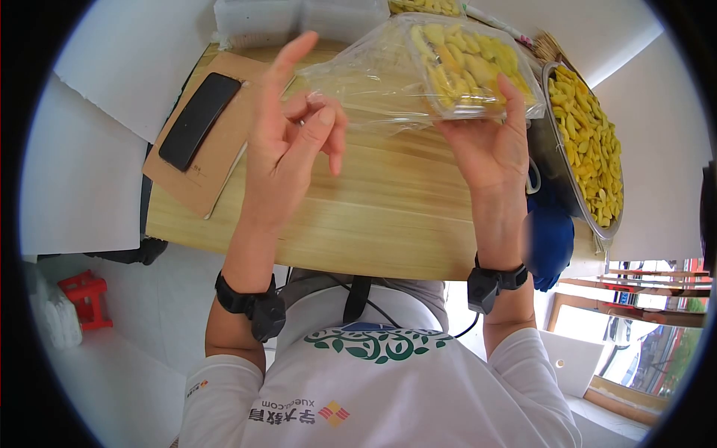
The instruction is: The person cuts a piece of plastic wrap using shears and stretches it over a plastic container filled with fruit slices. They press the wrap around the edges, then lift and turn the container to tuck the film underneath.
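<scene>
A clear plastic box (478,63) of yellow fruit pieces is tilted above the table, with clear plastic film (366,78) around it. My right hand (493,142) supports the box by its near edge, the thumb up along the side and the fingers underneath. From the box, the film trails left to my left hand (287,138). There the thumb and curled fingers close at the film's gathered end, while the index finger points up and away. Exactly how the fingertips meet the film is partly hidden.
A phone (200,119) lies on a brown paper folder (224,175) at the left of the wooden table (373,216). At right stands a large metal bowl (564,160) heaped with yellow pieces, near a blue glove-like item (551,246). More clear containers (299,22) stand behind.
</scene>
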The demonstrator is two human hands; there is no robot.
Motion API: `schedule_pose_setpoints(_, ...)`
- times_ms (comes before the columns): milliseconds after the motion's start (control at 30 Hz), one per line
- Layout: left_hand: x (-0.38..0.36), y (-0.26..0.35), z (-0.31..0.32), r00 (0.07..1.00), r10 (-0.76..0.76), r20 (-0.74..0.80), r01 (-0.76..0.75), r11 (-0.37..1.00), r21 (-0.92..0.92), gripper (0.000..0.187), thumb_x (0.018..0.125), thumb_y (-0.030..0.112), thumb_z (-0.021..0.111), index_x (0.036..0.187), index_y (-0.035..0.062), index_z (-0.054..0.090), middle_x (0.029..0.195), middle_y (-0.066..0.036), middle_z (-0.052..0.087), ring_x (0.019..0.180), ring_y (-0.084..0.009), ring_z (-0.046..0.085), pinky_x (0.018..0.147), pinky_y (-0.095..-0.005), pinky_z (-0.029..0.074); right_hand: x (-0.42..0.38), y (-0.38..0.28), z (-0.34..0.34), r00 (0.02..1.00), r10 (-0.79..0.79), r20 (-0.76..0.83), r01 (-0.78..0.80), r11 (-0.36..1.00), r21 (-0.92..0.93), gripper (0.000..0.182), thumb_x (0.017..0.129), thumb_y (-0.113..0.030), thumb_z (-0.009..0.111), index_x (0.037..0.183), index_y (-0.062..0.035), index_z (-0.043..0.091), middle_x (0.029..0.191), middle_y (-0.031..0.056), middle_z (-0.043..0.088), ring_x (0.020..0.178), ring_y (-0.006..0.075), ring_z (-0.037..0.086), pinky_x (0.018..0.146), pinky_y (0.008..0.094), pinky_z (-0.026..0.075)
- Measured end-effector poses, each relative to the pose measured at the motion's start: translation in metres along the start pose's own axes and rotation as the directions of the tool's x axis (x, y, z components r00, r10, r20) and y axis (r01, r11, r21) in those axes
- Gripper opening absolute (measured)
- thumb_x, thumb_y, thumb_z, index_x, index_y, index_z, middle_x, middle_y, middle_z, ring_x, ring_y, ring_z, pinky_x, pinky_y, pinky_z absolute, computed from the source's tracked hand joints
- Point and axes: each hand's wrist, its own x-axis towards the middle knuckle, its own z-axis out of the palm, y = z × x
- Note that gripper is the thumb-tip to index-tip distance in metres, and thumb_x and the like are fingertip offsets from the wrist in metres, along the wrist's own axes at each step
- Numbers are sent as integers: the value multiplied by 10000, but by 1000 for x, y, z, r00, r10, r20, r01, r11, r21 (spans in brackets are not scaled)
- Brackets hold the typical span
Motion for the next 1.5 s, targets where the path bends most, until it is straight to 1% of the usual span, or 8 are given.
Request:
schedule_pose_setpoints(67, 1, -7, -3, 995, 87, 40, -87, 996, 18, 474, 856, -8, 611, 1299, 104, 487, 909, -25, 576, 633, -62, 479, 564, -191, 448, 0, 1, 1, 1000, 3, -8, -3, 1000, 3, 594, 846, -208, 672, 1361, -70, 409, 1414, 117, 434, 1296, 305, 411, 1090, 513, 317)
schedule_pose_setpoints(167, 0, -8, 7, 989, 147, 32, -150, 961, 233, 345, 773, 11, 703, 1088, 85, 586, 853, 24, 478, 665, -70, 436, 594, -221, 416, -1, 3, 3, 1000, 12, -7, -12, 1000, 7, 592, 849, -208, 669, 1361, -65, 409, 1412, 120, 434, 1295, 306, 411, 1090, 511, 318)
schedule_pose_setpoints(467, 6, -15, 21, 937, 332, -105, -164, 686, 709, 386, 643, 118, 822, 791, 80, 467, 762, -36, 422, 651, -187, 414, 564, -319, 375, -3, 13, 7, 999, -25, -27, 25, 1000, -9, 591, 849, -213, 671, 1353, -46, 410, 1387, 123, 449, 1273, 298, 427, 1079, 489, 336)
schedule_pose_setpoints(767, 17, -20, 22, 904, 418, -93, -139, 491, 860, 474, 643, 259, 832, 679, 69, 399, 671, -67, 427, 569, -250, 429, 495, -381, 351, -14, 30, 12, 998, -48, -49, 50, 998, 37, 609, 817, -225, 709, 1323, -38, 424, 1335, 120, 474, 1223, 290, 453, 1060, 455, 361)
schedule_pose_setpoints(867, 16, -19, 31, 928, 319, -192, -41, 599, 800, 536, 668, 223, 845, 631, 58, 336, 595, -25, 300, 554, -156, 297, 485, -311, 287, -15, 32, 14, 998, -49, -47, 52, 996, 70, 619, 803, -232, 723, 1314, -41, 432, 1319, 121, 478, 1217, 288, 449, 1063, 452, 355)
schedule_pose_setpoints(1100, 18, -27, 45, 903, 331, -273, -20, 669, 743, 547, 690, 251, 838, 588, 57, 337, 563, -13, 319, 525, -154, 285, 459, -313, 272, -23, 24, 22, 996, -86, -17, 87, 992, 97, 621, 786, -216, 733, 1310, -57, 440, 1322, 129, 469, 1227, 289, 436, 1074, 452, 324)
schedule_pose_setpoints(1267, 16, -33, 46, 900, 383, -210, -86, 628, 774, 506, 712, 327, 812, 557, 59, 412, 560, -71, 428, 481, -261, 424, 449, -374, 334, -26, 23, 24, 998, -56, -39, 61, 989, 131, 614, 801, -245, 716, 1314, -58, 435, 1316, 114, 479, 1223, 276, 449, 1054, 453, 356)
schedule_pose_setpoints(1500, 17, -37, 44, 858, 501, -112, -191, 514, 836, 463, 755, 277, 781, 530, 74, 431, 543, -63, 438, 484, -262, 459, 428, -367, 341, -30, 24, 25, 998, -22, -59, 29, 992, 122, 586, 818, -276, 702, 1301, -52, 458, 1302, 101, 507, 1209, 260, 476, 1044, 451, 386)
